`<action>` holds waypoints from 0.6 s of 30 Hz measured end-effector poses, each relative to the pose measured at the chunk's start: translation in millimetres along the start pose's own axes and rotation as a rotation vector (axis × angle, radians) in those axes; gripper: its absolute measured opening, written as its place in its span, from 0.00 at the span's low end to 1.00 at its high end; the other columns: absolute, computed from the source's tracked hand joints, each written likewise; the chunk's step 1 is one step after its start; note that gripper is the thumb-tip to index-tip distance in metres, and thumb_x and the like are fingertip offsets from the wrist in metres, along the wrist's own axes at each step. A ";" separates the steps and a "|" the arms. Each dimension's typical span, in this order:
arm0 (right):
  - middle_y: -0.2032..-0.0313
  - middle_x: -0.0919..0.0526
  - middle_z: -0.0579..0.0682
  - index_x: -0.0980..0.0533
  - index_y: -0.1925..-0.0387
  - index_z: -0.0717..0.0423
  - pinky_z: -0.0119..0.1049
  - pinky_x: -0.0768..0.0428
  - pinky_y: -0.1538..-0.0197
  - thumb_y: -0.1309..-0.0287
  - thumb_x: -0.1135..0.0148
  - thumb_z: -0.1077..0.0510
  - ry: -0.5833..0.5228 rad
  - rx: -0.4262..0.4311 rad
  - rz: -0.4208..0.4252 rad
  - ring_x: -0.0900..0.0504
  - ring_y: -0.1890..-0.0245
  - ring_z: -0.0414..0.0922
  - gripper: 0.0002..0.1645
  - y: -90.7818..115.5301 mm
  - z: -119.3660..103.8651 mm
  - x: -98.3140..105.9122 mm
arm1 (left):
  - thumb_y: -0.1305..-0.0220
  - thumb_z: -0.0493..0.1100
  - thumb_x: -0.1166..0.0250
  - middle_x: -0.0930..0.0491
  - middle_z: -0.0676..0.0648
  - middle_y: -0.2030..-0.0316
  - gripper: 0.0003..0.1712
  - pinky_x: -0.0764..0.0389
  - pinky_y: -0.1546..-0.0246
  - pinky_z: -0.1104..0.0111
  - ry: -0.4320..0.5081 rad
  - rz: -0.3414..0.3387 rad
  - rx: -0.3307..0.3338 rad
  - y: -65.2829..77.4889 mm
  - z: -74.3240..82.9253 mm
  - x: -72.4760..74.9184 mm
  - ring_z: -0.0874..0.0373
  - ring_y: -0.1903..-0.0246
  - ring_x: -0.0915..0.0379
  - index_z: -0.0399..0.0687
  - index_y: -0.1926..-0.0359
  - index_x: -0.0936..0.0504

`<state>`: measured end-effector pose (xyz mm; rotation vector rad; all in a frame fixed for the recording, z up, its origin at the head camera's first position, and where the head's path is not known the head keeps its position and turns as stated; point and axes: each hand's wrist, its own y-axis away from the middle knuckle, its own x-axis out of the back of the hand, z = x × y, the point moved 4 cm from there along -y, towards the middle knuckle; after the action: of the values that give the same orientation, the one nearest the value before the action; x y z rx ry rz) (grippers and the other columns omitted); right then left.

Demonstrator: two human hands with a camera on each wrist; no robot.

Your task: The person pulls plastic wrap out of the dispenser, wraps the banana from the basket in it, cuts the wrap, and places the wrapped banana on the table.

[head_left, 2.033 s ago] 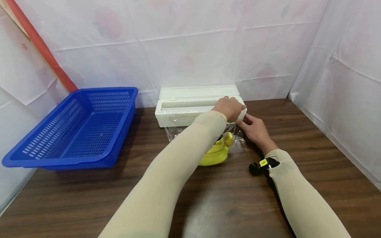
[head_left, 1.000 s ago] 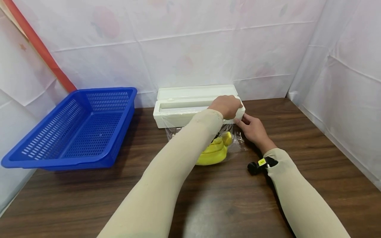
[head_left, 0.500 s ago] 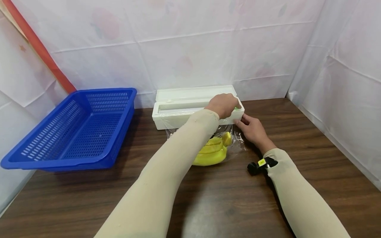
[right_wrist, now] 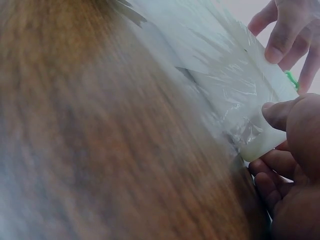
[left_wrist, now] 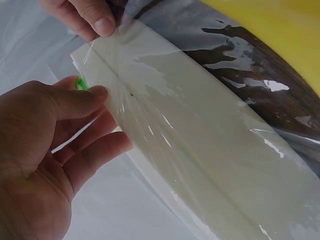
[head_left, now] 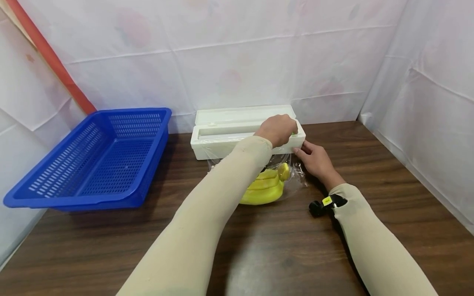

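A white cling film dispenser box (head_left: 211,149) stands lengthwise near the back wall, its lid (head_left: 244,114) raised. Clear cling film (left_wrist: 165,100) runs over its front edge and down across a bunch of yellow bananas (head_left: 264,191), partly hidden by the left sleeve. My left hand (head_left: 278,130) reaches over the box's right part; its thumb and forefinger pinch a small green slide cutter (left_wrist: 81,83) at the box edge. At the right end my right hand (head_left: 316,162) holds the box's corner, thumb (right_wrist: 277,114) on the front and fingers curled beneath.
A blue perforated plastic basket (head_left: 146,168) stands on the left of the brown wooden table (head_left: 296,255). White patterned sheeting (head_left: 229,53) hangs behind and on both sides. A crumpled film edge (head_left: 296,176) lies right of the bananas.
My left hand has slid a little left along the box top, and green now shows beside its fingers in the head view. The right hand keeps its hold on the box's end.
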<state>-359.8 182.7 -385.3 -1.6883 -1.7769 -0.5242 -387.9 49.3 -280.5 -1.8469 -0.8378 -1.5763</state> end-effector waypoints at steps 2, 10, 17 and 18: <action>0.34 0.28 0.61 0.38 0.25 0.54 0.57 0.34 0.33 0.26 0.49 0.42 -0.001 0.003 -0.002 0.31 0.33 0.58 0.36 -0.4 0.1 0.0 | 0.28 0.38 0.39 0.18 0.55 0.44 0.20 0.22 0.46 0.66 0.005 0.009 0.008 0.6 -0.9 -0.6 0.59 0.47 0.21 0.61 0.39 0.18; 0.34 0.28 0.61 0.39 0.25 0.54 0.58 0.35 0.33 0.25 0.49 0.43 -0.002 0.002 -0.005 0.31 0.33 0.58 0.36 -0.3 2.5 -0.6 | 0.29 0.36 0.39 0.15 0.53 0.53 0.15 0.20 0.52 0.63 0.016 0.065 0.006 1.4 -1.1 -1.5 0.56 0.54 0.19 0.58 0.49 0.13; 0.34 0.27 0.61 0.38 0.25 0.53 0.57 0.35 0.33 0.26 0.48 0.43 0.001 0.007 0.010 0.31 0.33 0.58 0.35 -1.6 1.1 -0.3 | 0.31 0.35 0.38 0.15 0.54 0.55 0.15 0.20 0.52 0.64 0.019 0.076 0.021 0.6 -2.4 0.2 0.58 0.56 0.19 0.57 0.52 0.12; 0.35 0.27 0.61 0.37 0.25 0.53 0.57 0.35 0.33 0.26 0.48 0.43 0.002 0.008 0.013 0.30 0.34 0.58 0.35 -1.8 0.8 -0.2 | 0.31 0.35 0.38 0.15 0.54 0.55 0.14 0.20 0.52 0.64 0.023 0.079 0.019 0.9 -2.5 1.1 0.58 0.56 0.19 0.56 0.53 0.12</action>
<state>-361.7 183.0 -385.8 -1.6917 -1.7633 -0.5123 -388.6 46.9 -279.1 -1.8224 -0.7579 -1.5330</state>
